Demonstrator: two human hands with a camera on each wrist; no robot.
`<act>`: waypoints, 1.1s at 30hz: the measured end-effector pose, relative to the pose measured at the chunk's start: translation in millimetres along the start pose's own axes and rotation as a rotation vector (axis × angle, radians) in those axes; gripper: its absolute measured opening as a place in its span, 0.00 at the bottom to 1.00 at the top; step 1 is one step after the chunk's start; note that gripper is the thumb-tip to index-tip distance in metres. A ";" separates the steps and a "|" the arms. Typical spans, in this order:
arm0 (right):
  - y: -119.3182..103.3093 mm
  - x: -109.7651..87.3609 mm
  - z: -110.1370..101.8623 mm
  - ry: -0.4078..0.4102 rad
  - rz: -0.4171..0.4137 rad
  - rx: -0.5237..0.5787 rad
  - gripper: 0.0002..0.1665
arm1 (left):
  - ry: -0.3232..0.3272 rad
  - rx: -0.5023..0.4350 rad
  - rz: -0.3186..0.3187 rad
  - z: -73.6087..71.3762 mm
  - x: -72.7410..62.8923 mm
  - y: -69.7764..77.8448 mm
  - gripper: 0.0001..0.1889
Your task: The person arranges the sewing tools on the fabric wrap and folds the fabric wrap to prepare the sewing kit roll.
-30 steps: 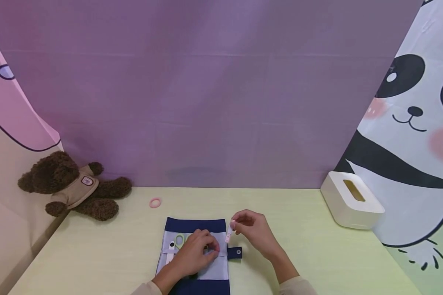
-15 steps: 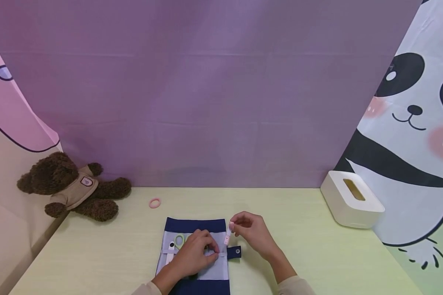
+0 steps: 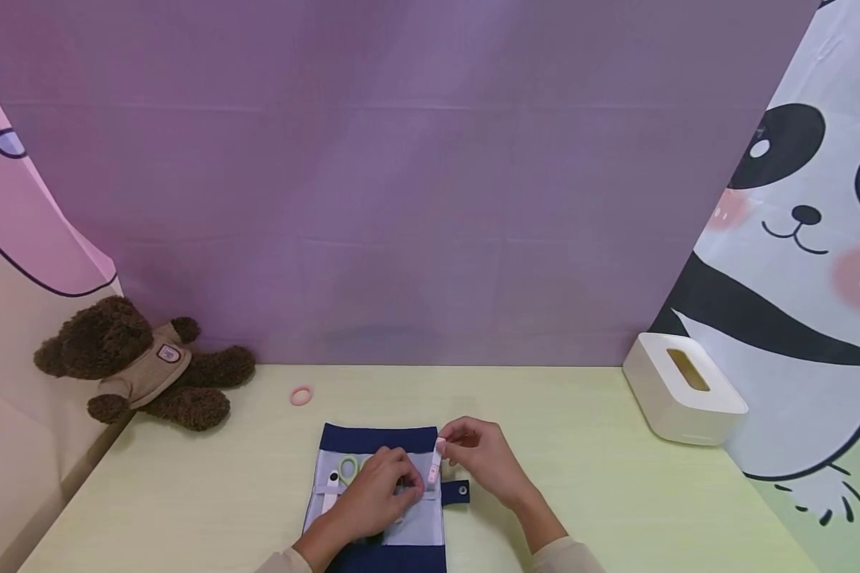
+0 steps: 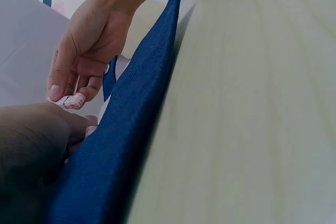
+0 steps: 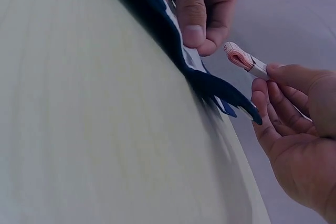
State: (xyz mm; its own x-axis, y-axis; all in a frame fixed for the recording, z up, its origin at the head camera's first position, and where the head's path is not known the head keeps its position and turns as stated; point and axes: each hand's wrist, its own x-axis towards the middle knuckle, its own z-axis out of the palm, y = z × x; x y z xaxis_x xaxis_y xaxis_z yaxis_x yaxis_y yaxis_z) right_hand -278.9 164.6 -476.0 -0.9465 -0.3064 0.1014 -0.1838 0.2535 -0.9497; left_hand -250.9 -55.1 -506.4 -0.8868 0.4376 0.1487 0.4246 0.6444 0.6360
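In the head view a navy fabric case (image 3: 380,438) with a pale lining lies unfolded on the table. My right hand (image 3: 482,458) pinches one end of a folded measuring tape (image 5: 241,59), white with pink markings, between thumb and fingers. The tape's lower end overlaps the right side of the lining, near a narrow pale strap (image 3: 430,496). My left hand (image 3: 385,492) lies across the case, thumb and fingertips pinching at that strap. Scissors with a green handle (image 3: 340,469) and a white tool with a black dot (image 3: 330,500) sit left of it, partly hidden by the hand.
A snap tab (image 3: 455,492) sticks out from the case's right edge. Behind the case lies a pink ring (image 3: 301,395). A brown teddy bear (image 3: 146,374) lies at the left, and a white tissue box (image 3: 681,398) stands at the far right.
My right hand has moved left and slightly down with the measuring tape, from beside the case to over its right edge. The left hand has hardly moved.
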 end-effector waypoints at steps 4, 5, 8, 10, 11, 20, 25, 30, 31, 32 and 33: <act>-0.6 0.2 1.3 -0.004 -0.013 -0.013 0.09 | -0.011 -0.010 -0.001 -0.7 0.0 -1.0 0.04; -0.5 0.6 1.4 -0.002 -0.016 -0.017 0.08 | -0.013 -0.011 0.000 -1.1 0.1 -1.0 0.04; 0.9 1.0 2.2 -0.001 -0.016 -0.021 0.07 | -0.018 -0.020 -0.002 -2.2 0.3 -0.6 0.04; 3.1 1.2 2.9 -0.006 -0.013 -0.021 0.07 | -0.021 -0.027 -0.006 -2.6 0.0 -0.1 0.05; 4.2 1.2 3.4 -0.009 -0.012 -0.022 0.08 | -0.022 -0.031 -0.010 -2.6 -0.2 0.1 0.05; 11.6 0.5 6.0 -0.030 -0.012 -0.003 0.09 | -0.023 -0.045 -0.015 -2.7 -1.8 0.6 0.05; 14.8 1.5 6.7 -0.055 -0.001 0.020 0.10 | -0.023 -0.051 -0.013 -2.3 -1.5 -0.4 0.05; 15.3 1.2 6.9 -0.080 0.016 -0.009 0.11 | -0.011 -0.056 0.003 -2.0 -1.6 -1.6 0.05; 15.0 1.0 7.0 -0.085 0.022 -0.020 0.11 | -0.011 -0.058 0.005 -2.0 -1.7 -1.7 0.05; 15.1 0.8 7.3 -0.090 0.026 -0.033 0.11 | -0.010 -0.058 0.006 -1.9 -1.6 -1.9 0.05; 15.0 0.6 7.4 -0.095 0.029 -0.042 0.10 | -0.009 -0.059 0.007 -1.9 -1.7 -2.0 0.05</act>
State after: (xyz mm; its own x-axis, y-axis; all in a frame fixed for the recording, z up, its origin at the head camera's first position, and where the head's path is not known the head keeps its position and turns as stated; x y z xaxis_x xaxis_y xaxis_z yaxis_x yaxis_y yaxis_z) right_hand -280.3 161.4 -492.3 -0.9226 -0.3834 0.0432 -0.1692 0.3014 -0.9384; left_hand -250.6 -58.3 -506.5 -0.8821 0.4478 0.1462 0.4188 0.6033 0.6788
